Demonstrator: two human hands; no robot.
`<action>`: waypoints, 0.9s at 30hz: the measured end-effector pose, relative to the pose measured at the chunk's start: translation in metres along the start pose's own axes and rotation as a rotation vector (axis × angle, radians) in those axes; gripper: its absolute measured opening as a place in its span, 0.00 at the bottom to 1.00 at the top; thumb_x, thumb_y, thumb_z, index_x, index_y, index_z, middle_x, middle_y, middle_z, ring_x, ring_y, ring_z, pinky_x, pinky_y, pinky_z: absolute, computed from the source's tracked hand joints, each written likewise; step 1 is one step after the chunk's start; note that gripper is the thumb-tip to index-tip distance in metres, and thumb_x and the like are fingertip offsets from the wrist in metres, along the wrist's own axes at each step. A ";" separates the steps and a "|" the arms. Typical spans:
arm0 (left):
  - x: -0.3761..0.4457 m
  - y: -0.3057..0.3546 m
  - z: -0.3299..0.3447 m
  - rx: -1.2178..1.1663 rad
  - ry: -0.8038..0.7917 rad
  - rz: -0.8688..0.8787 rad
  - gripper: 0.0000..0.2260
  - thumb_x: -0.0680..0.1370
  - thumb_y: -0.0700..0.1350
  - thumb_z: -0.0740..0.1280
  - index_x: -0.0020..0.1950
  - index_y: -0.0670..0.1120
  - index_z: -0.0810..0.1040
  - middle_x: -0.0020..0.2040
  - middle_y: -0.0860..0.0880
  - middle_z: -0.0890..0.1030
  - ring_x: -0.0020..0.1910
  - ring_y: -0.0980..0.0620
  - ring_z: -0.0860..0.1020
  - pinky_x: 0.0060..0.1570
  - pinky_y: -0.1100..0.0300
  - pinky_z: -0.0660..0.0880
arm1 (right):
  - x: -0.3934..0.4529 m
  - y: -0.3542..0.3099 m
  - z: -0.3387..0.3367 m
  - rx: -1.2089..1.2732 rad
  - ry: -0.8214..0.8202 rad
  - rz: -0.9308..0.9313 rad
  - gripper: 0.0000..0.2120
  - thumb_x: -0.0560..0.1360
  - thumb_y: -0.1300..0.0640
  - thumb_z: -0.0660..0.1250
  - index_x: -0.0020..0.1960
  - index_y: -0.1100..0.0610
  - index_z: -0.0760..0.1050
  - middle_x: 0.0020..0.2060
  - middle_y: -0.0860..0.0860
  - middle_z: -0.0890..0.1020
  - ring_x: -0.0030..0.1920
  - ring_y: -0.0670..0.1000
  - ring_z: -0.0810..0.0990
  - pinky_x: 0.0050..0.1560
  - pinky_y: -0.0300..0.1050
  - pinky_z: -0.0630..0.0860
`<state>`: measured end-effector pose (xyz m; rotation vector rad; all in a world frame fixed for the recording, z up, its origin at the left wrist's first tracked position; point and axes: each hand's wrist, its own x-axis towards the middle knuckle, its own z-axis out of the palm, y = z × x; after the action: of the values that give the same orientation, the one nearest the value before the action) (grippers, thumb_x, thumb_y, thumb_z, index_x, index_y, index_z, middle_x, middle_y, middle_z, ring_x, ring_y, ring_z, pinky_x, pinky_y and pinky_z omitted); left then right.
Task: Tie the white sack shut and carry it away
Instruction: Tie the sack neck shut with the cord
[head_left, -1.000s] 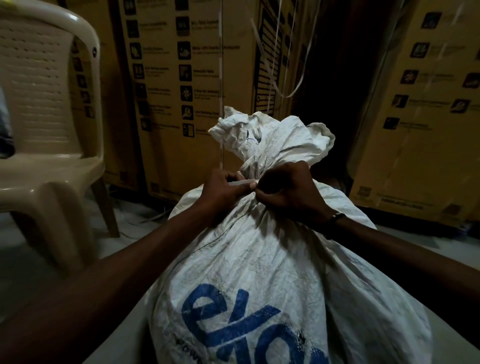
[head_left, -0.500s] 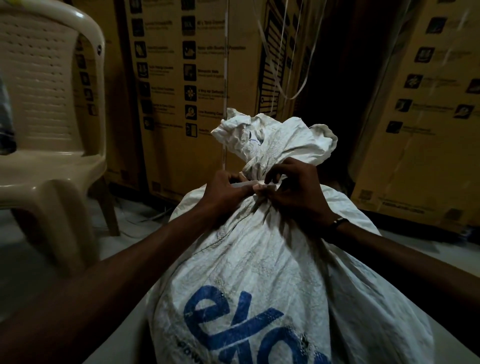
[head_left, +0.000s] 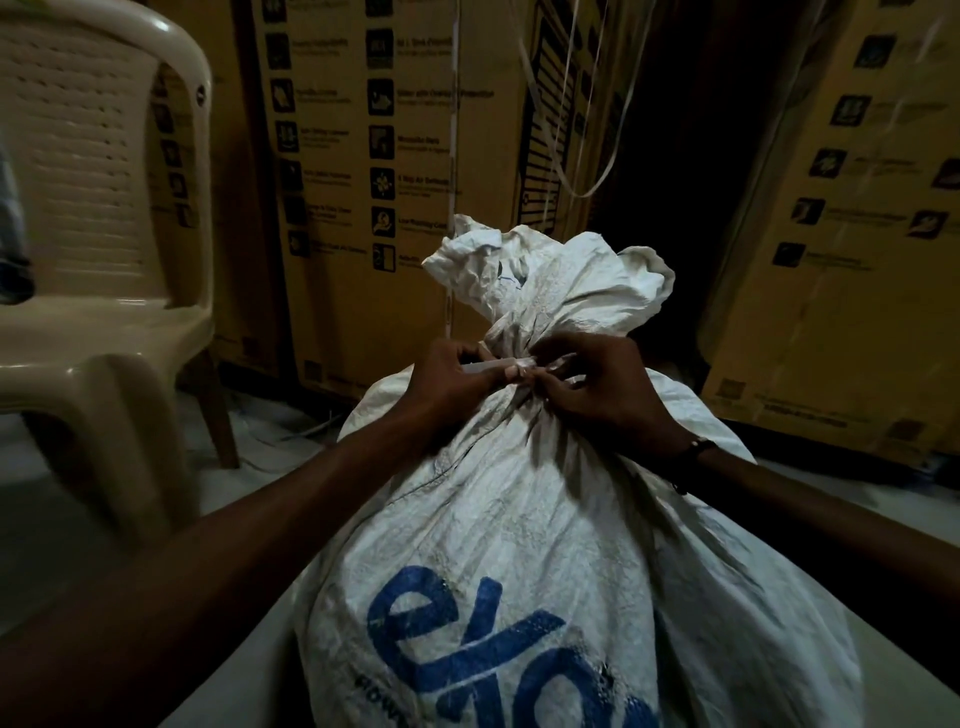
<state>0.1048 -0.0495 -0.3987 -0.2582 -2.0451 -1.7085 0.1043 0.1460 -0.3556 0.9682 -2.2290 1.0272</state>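
Observation:
A full white woven sack (head_left: 519, 519) with blue lettering stands in front of me on the floor. Its mouth is gathered into a crumpled tuft (head_left: 545, 280) above a narrow neck. A pale plastic strip (head_left: 498, 365) runs around that neck. My left hand (head_left: 447, 382) grips the strip's left part with curled fingers. My right hand (head_left: 597, 389) pinches the strip's other end at the neck, fingertips close to those of the left. A dark band sits on my right wrist.
A cream plastic chair (head_left: 104, 260) stands at the left. Tall brown cardboard cartons (head_left: 363, 182) line the back, with another carton (head_left: 841, 234) at the right and a dark gap between them. Loose white straps (head_left: 571, 130) hang down behind the sack.
My right hand's fingers have shifted at the sack's neck, uncurling from a closed grip to a fingertip pinch on the strip. The left hand keeps its hold. The sack stays put.

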 end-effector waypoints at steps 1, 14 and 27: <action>-0.001 0.000 0.000 -0.006 0.003 0.004 0.17 0.74 0.45 0.79 0.43 0.31 0.82 0.35 0.43 0.78 0.32 0.55 0.72 0.34 0.60 0.66 | 0.001 -0.001 0.001 -0.003 -0.012 0.000 0.08 0.76 0.64 0.76 0.55 0.65 0.85 0.47 0.58 0.89 0.45 0.57 0.89 0.46 0.49 0.86; -0.003 0.002 -0.001 0.015 0.012 0.028 0.17 0.75 0.44 0.78 0.39 0.31 0.80 0.32 0.44 0.75 0.30 0.55 0.70 0.31 0.62 0.63 | 0.003 0.000 0.000 -0.004 -0.007 -0.040 0.03 0.72 0.65 0.79 0.42 0.66 0.87 0.34 0.60 0.88 0.39 0.59 0.88 0.43 0.60 0.82; 0.000 -0.004 -0.006 -0.021 -0.092 0.053 0.08 0.73 0.47 0.78 0.35 0.48 0.86 0.37 0.51 0.85 0.39 0.54 0.82 0.39 0.63 0.75 | 0.001 0.011 0.007 -0.036 0.022 -0.068 0.03 0.74 0.63 0.78 0.43 0.63 0.87 0.35 0.59 0.87 0.38 0.59 0.88 0.43 0.62 0.83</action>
<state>0.1043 -0.0559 -0.4019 -0.4014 -2.0664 -1.7160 0.0944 0.1449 -0.3642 1.0048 -2.1745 0.9598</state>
